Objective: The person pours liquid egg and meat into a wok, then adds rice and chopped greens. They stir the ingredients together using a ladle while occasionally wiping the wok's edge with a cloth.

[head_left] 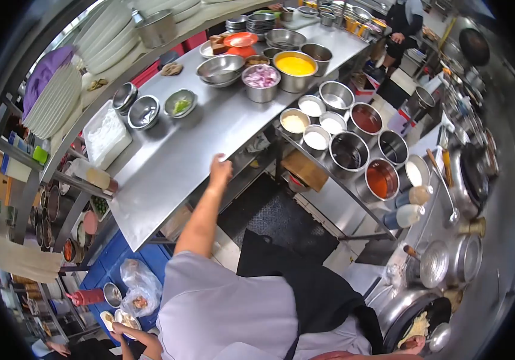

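Note:
My left hand (221,169) reaches forward over the near edge of the steel counter (167,153), with fingers apart and nothing visible in them. Ahead of it are a bowl of chopped greens (180,104), a pot of sliced red onion (261,79) and a pot of yellow liquid (295,63). At the lower right, my right hand (413,344) is closed on what looks like a ladle (440,337), beside a dark wok (396,330) with cooked egg (416,327) in it. The ladle's handle is mostly hidden.
Pots of sauces (378,180) and white seasonings (316,138) stand on a rack to the right. A white tray (104,135) sits at the counter's left end. One co-worker (404,24) stands far back; another's hands (126,331) hold a bowl at lower left.

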The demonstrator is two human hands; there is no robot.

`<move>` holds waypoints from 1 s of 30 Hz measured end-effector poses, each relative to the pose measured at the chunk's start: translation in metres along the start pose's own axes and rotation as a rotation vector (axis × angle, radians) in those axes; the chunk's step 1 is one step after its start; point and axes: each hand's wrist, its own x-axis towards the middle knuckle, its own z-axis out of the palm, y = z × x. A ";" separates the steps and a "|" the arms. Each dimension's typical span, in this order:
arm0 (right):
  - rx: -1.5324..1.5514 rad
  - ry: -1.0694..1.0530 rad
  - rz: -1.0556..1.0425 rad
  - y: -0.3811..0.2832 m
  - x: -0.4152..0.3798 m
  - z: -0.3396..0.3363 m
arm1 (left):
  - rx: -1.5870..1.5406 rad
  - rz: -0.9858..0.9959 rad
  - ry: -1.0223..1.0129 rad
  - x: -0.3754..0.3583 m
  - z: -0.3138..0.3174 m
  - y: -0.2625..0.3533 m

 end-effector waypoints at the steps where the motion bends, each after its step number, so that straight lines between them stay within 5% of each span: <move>1: 0.047 -0.043 0.074 0.001 0.005 0.004 | 0.139 0.116 0.076 0.050 -0.027 -0.021; 6: 0.284 -0.191 0.404 0.009 0.036 0.014 | 0.585 0.365 0.251 0.153 -0.104 0.046; 7: 0.195 -0.094 0.274 0.015 0.025 0.020 | 0.675 0.441 0.323 0.178 -0.110 0.052; 8: 0.354 -0.319 0.616 0.011 0.020 0.021 | 0.742 0.412 0.311 0.203 -0.117 0.053; 10: 0.153 -0.068 0.532 0.008 -0.013 0.055 | 0.806 0.387 0.272 0.240 -0.129 0.048; 12: 0.163 -0.107 0.358 0.021 -0.033 0.064 | 0.843 0.199 0.141 0.258 -0.137 0.050; 13: 0.168 -0.164 0.201 0.027 -0.041 0.065 | 0.844 0.208 0.125 0.259 -0.136 0.054; 19: -0.002 -0.107 0.140 0.031 -0.072 0.077 | 0.933 0.379 0.216 0.221 -0.151 0.046; 26: -0.049 -0.066 0.211 0.041 -0.004 0.028 | 0.576 0.525 0.399 0.138 -0.194 -0.009; 28: -0.066 -0.084 0.203 0.047 0.003 0.021 | 0.099 0.107 0.443 0.117 -0.196 -0.008; 30: -0.074 -0.097 0.188 0.052 0.004 0.013 | -0.039 -0.011 0.511 0.105 -0.200 0.001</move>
